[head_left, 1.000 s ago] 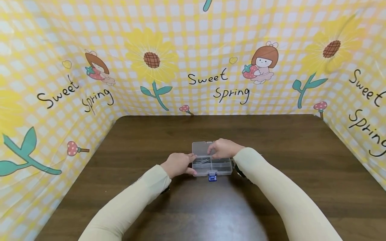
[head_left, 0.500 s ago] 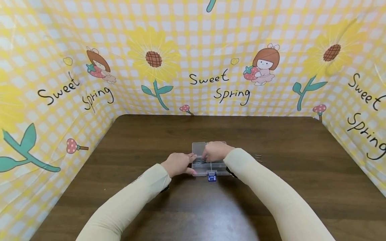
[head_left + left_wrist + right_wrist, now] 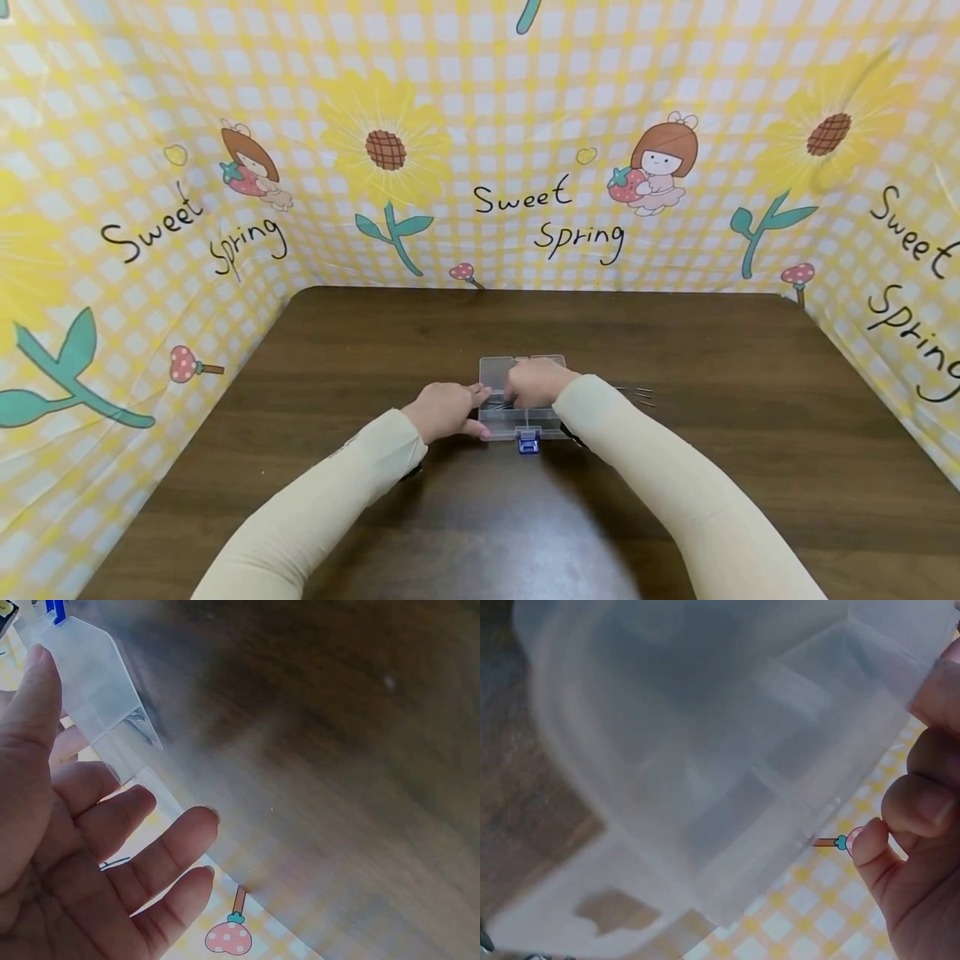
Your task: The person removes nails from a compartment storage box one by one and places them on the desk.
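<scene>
A clear plastic compartment box point(image 3: 491, 424) with a blue latch point(image 3: 528, 443) stands on the table, its lid point(image 3: 493, 368) laid back. Thin silvery pins point(image 3: 498, 407), nail-like, lie in its rear left compartment. My left hand point(image 3: 444, 410) rests against the box's left end, thumb at the front corner and a finger farther back. In the left wrist view its other fingers spread loosely beside the box. My right hand point(image 3: 536, 382) reaches into the rear part of the box, knuckles bent. Its fingertips are hidden, so anything between them cannot be made out.
Several more thin metal pins point(image 3: 643, 395) lie on the brown wooden table point(image 3: 375, 333) right of the box, partly behind the right sleeve. A yellow checked cloth point(image 3: 525, 108) hangs around the table's back and sides.
My right hand has moved left over the box, its fingers going down into the rear compartment. Pins right of the box have come into view past the sleeve. My left hand stays put.
</scene>
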`<state>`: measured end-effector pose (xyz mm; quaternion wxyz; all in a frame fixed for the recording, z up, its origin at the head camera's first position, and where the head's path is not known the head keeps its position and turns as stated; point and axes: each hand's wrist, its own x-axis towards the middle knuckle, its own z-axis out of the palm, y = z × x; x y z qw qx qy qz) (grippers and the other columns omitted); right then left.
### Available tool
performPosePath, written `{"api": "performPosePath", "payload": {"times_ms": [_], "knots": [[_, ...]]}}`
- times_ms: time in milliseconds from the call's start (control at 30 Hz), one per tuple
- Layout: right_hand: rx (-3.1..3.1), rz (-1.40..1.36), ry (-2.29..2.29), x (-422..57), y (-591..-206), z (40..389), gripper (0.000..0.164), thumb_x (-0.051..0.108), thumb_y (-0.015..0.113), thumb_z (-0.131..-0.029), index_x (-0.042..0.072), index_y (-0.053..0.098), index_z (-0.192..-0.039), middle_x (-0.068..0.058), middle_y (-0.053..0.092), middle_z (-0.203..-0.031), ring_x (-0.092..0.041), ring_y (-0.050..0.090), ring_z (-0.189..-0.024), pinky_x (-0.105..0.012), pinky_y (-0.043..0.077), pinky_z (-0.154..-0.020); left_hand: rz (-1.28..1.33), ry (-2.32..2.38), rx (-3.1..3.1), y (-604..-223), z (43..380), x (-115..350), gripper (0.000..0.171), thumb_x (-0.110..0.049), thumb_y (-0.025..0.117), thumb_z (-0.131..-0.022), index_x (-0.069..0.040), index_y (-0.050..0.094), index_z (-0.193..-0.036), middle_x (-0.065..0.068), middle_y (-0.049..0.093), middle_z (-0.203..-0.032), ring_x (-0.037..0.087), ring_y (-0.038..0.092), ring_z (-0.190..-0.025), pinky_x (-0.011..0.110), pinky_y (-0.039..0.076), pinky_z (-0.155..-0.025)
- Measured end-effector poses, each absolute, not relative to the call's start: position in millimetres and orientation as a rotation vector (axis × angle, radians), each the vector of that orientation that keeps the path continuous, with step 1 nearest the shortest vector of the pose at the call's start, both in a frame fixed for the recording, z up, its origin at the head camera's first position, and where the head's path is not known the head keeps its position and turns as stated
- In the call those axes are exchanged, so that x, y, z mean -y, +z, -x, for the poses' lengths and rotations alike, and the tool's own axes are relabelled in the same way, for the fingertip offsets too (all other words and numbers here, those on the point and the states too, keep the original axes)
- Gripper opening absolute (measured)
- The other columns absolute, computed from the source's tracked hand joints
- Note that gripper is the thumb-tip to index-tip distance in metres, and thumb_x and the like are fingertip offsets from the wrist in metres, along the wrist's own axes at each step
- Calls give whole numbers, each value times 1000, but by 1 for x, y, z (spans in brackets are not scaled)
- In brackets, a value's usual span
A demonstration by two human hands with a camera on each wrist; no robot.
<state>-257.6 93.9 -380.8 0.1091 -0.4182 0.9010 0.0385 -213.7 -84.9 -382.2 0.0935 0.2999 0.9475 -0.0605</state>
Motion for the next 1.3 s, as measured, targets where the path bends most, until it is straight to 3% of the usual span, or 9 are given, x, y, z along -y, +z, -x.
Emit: {"api": "performPosePath", "payload": {"times_ms": [333,567,733,967,1167,1300], "knots": [[-2743,1274,151,-90,-383,254,9,12,70,-86,16,76,-80,4,70,-80,-12,61,-67,-34,53,-67,-891,-111,-2818,-384,214,87,73,-52,65,-81,-10,51,-140,8,53,-138,26,63,-107,38,54,-72],[-2768,1323,116,-92,-384,254,17,8,70,-82,18,68,-67,7,62,-67,-9,52,-59,-31,49,-58,-899,-134,-2826,-383,213,87,73,-53,64,-82,-10,52,-140,8,53,-138,26,64,-105,39,55,-70],[-2751,1307,102,-93,-383,255,15,10,68,-84,17,70,-71,7,64,-71,-10,56,-62,-30,49,-60,-896,-152,-2822,-383,213,86,74,-54,63,-82,-11,51,-141,7,53,-139,27,65,-103,38,54,-69],[-2705,1282,49,-93,-378,256,11,15,65,-88,16,77,-89,4,71,-90,-13,66,-82,-31,53,-73,-880,-153,-2828,-385,214,86,73,-54,63,-82,-12,51,-141,7,52,-139,27,64,-105,39,54,-71],[-2604,1216,-143,-99,-372,258,16,11,60,-89,12,71,-78,5,61,-71,-8,52,-62,-26,47,-62,-888,-143,-2828,-385,212,86,73,-53,64,-82,-10,51,-140,8,53,-138,28,64,-103,40,54,-72],[-2555,1160,-237,-107,-367,260,17,11,58,-90,12,72,-80,6,62,-74,-6,51,-65,-26,47,-65,-885,-155,-2832,-384,211,85,73,-54,63,-81,-11,51,-140,8,54,-138,27,65,-101,39,54,-71]]}}
